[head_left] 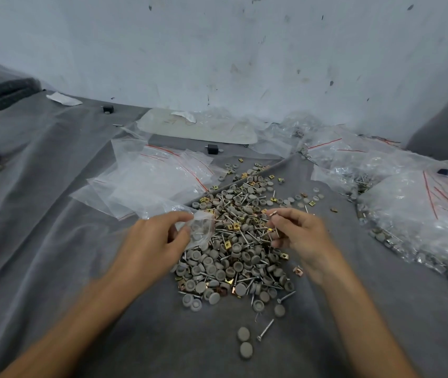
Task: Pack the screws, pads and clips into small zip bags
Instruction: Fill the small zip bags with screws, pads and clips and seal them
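We judge the job to be about midway. At the right edge of the frame a heap of filled bags (422, 214) lies crinkled and glossy, with red zip lines on them and metal showing through, so a good share is already packed. Upper left of centre, a stack of empty bags (146, 184) waits flat and clear. Between them, in the middle of the frame, a large pile (233, 255) of mixed screws (265, 330), pads (243, 334) and clips (228, 244) sits on the grey cloth (53, 219) that covers the surface, so much is left to do.

Our left hand (154, 244) has its grip closed on a small zip bag (202, 227) at the left edge of the pile, thumb and fingers pinching its mouth. A few grey pads seem to lie inside. Our right hand (299, 233) pinches thin pieces in its grip just above the pile and near the bag, not yet in it. They look like screws, though blur hides the detail.

The pads are round, matt grey discs, some of them dished. The screws are long, slim and bright, with flat heads. The clips are small square folds of brassy metal. The cloth is soft and creased.
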A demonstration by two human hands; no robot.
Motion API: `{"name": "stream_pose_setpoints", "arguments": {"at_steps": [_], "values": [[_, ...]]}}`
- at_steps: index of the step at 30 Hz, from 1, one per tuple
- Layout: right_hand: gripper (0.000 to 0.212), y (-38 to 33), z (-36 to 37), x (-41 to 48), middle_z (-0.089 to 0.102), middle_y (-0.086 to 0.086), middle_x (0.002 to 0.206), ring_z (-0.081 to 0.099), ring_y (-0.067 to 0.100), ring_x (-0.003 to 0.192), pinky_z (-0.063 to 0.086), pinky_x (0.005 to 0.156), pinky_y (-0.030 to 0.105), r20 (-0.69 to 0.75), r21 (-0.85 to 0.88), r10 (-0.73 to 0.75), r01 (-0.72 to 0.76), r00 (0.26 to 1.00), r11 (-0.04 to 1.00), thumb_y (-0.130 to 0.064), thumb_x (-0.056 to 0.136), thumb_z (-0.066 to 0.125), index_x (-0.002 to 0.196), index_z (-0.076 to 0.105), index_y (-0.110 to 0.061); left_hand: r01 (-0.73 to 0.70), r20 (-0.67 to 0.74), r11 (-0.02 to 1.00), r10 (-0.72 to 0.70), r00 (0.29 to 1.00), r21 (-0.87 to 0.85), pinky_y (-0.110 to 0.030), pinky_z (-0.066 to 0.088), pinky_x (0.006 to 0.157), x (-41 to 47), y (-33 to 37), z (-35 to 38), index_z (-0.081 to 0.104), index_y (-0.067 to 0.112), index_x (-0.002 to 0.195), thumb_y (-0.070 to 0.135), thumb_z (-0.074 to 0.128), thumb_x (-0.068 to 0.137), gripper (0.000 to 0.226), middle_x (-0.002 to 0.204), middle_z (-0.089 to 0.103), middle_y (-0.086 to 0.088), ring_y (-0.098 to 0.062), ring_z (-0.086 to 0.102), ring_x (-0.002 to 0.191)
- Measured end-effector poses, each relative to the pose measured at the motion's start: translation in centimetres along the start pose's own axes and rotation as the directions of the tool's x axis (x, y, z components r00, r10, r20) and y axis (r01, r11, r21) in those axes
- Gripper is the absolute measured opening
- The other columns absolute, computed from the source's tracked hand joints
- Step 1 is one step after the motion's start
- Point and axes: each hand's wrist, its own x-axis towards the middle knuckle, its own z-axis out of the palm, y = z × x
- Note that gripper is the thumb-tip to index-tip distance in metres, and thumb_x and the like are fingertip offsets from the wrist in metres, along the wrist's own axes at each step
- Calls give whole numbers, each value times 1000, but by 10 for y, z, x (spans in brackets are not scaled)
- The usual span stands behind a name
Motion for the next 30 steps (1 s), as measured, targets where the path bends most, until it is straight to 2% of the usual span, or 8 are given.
{"name": "stream_pose_setpoints", "arguments": {"at_steps": [4, 7, 10, 13, 19, 23, 27, 30], "values": [[17, 0, 8, -6, 77, 8, 91, 66, 13, 72, 56, 61, 24, 105, -7, -27, 28, 994, 1000, 1, 93, 66, 101, 75, -11, -10, -2, 1000, 10, 1000, -28, -27, 48, 57, 1, 0, 5, 72, 32, 114, 38, 59, 97, 23, 67, 64, 23, -1, 62, 61], [11, 1, 17, -12, 76, 13, 92, 68, 18, 74, 57, 64, 30, 197, -63, -68, 82, 978, 995, -6, 88, 75, 96, 74, -14, 33, 1, 998, -33, 999, -58, -30, 51, 61, 2, 0, 6, 73, 34, 111, 37, 60, 97, 19, 64, 65, 18, -3, 62, 60], [13, 0, 30, -18, 76, 4, 84, 68, 17, 68, 60, 63, 35, 242, -172, -122, 166, 963, 971, -15, 88, 78, 89, 76, -27, 61, 30, 987, -58, 998, -149, -33, 52, 60, 3, 1, 7, 70, 40, 103, 33, 61, 97, 13, 59, 65, 10, -5, 59, 54], [13, -5, 46, -25, 75, -1, 79, 67, 9, 66, 56, 60, 24, 279, -200, -221, 282, 935, 938, -15, 89, 77, 89, 78, -28, 65, 82, 972, -48, 995, -225, -26, 44, 54, 2, 5, 8, 72, 33, 113, 31, 61, 98, 18, 57, 64, 7, -2, 53, 48], [18, -10, 66, -38, 73, -24, 80, 68, -2, 74, 48, 66, 10, 248, -392, -383, 453, 890, 801, -15, 90, 74, 96, 79, -31, 47, 124, 962, -14, 992, -268, -29, 51, 59, -2, 12, 7, 70, 35, 111, 31, 59, 100, 16, 57, 66, 10, -2, 60, 50], [15, -12, 68, -40, 75, -18, 83, 69, 0, 77, 50, 68, 15, 244, -413, -372, 443, 896, 796, -18, 91, 74, 102, 80, -28, 78, 128, 952, -42, 991, -296, -26, 45, 59, -2, 12, 7, 71, 30, 115, 29, 59, 99, 20, 55, 65, 9, 1, 58, 49], [14, -14, 67, -40, 76, -16, 85, 71, 5, 80, 61, 76, 32, 223, -368, -362, 422, 905, 829, -15, 92, 73, 102, 79, -25, 84, 145, 957, -44, 988, -278, -26, 47, 59, -1, 13, 7, 70, 29, 117, 28, 59, 99, 21, 57, 67, 9, 0, 58, 50], [15, -14, 63, -38, 76, -11, 86, 72, 8, 78, 61, 76, 36, 198, -349, -373, 421, 907, 837, -14, 93, 72, 103, 78, -24, 104, 155, 947, -59, 986, -305, -28, 50, 60, -2, 11, 8, 70, 29, 117, 28, 59, 99, 21, 57, 67, 9, -2, 59, 50]]}}
